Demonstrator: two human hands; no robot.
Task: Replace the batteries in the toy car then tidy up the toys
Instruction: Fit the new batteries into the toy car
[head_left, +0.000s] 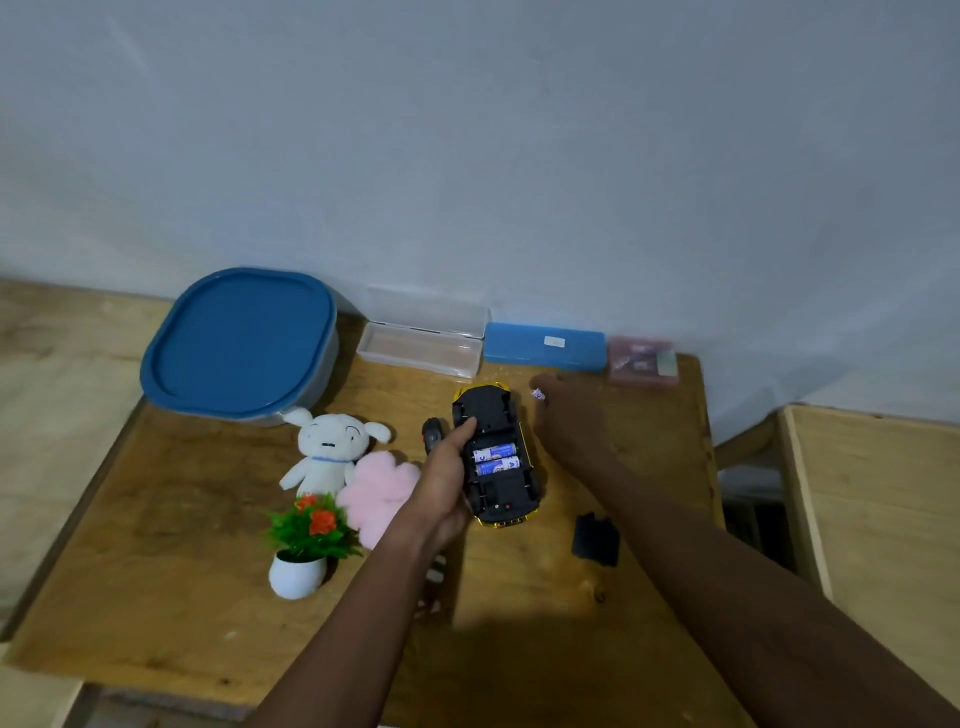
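A yellow toy car (497, 493) lies upside down on the wooden table (182, 597), its black underside up. Two blue and white batteries (496, 460) sit side by side in its open compartment. My left hand (441, 483) grips the car's left side, with the thumb on the underside. My right hand (569, 415) hovers to the right of the car's far end, with a small white object (538, 394) at its fingertips, possibly a battery. The black battery cover (596, 539) lies on the table to the right of the car.
A white plush dog (327, 447), a pink fluffy toy (376, 493) and a small potted plant (306, 545) sit left of the car. At the back stand a blue-lidded tub (239, 343), an open clear case (421, 348), a blue case (545, 345) and a pink pack (644, 361).
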